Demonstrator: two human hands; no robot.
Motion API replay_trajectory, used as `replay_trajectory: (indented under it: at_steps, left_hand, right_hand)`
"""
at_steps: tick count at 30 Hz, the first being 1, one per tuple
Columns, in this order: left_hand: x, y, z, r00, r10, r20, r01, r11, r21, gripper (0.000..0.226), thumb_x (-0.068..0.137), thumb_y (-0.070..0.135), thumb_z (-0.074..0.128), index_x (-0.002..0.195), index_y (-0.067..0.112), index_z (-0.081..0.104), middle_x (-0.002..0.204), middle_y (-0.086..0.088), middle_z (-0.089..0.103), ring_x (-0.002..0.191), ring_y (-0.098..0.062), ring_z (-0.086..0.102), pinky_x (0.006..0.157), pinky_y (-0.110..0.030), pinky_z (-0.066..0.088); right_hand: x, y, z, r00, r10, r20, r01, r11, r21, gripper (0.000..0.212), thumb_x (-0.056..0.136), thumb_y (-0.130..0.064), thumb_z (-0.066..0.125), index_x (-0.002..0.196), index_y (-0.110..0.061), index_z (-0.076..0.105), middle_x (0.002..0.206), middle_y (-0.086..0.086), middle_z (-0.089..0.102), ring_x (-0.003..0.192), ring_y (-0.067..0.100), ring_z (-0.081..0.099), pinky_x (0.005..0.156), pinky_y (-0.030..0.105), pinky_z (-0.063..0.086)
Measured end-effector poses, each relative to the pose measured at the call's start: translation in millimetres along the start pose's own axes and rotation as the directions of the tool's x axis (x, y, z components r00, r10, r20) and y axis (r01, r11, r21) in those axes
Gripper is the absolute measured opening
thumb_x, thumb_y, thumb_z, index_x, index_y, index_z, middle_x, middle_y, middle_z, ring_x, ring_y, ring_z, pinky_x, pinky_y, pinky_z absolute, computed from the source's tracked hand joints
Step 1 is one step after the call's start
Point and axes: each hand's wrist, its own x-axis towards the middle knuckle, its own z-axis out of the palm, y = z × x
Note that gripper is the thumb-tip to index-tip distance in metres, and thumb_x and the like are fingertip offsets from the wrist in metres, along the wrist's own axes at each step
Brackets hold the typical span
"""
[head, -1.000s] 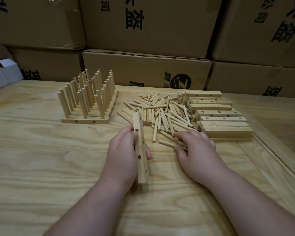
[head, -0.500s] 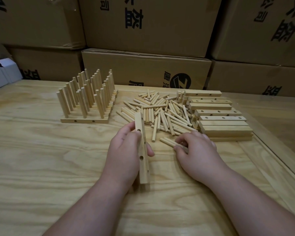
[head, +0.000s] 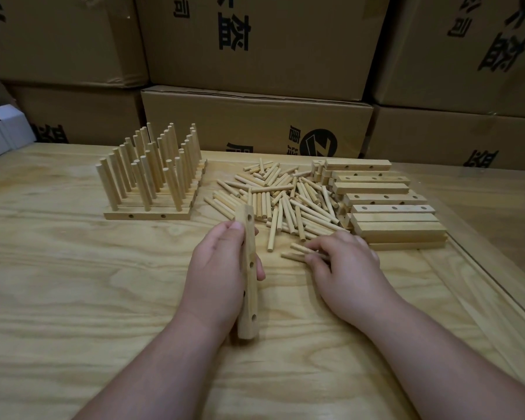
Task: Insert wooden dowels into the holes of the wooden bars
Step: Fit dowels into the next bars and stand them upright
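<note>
Near the middle of the table (head: 73, 283), the left hand (head: 215, 277) holds a wooden bar (head: 249, 274), fingers curled round it, its holes facing right. The right hand (head: 346, 268) pinches two dowels (head: 300, 253) lying on the table just beside the loose dowel pile (head: 285, 201). Empty bars (head: 391, 213) are stacked toward the right edge; finished bars with upright dowels (head: 152, 177) stand toward the far left.

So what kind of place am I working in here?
Probably a small workshop or warehouse packing area: stacked cardboard cartons behind a plywood worktable, with batches of drilled wooden bars and loose dowels.
</note>
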Motion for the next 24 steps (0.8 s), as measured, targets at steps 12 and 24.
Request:
replay_trajectory:
  at_steps: [12, 24]
  left_hand:
    - [-0.5, -0.4, 2.8, 0.998, -0.02, 0.064, 0.019, 1.0, 0.012, 0.033, 0.085, 0.041, 0.051, 0.112, 0.03, 0.067, 0.064, -0.008, 0.07, 0.061, -0.011, 0.064, 0.069, -0.036, 0.044]
    - [-1.4, -1.8, 3.0, 0.996, -0.026, 0.084, 0.021, 0.998, 0.059, 0.014, 0.101, 0.037, 0.057, 0.099, 0.031, 0.069, 0.064, -0.007, 0.071, 0.058, -0.013, 0.062, 0.062, -0.038, 0.052]
  right_hand:
    - [-9.7, -10.9, -4.7, 0.889, -0.238, -0.39, 0.397, 0.826, 0.4, 0.021, 0.09, -0.027, 0.067, 0.108, -0.02, 0.073, 0.084, -0.025, 0.065, 0.08, -0.002, 0.063, 0.068, 0.007, 0.044]
    - [-10.2, -8.8, -2.9, 0.889, -0.327, -0.319, 0.437, 0.815, 0.381, 0.019, 0.088, -0.028, 0.071, 0.105, -0.022, 0.078, 0.077, -0.009, 0.067, 0.067, 0.009, 0.062, 0.059, 0.034, 0.051]
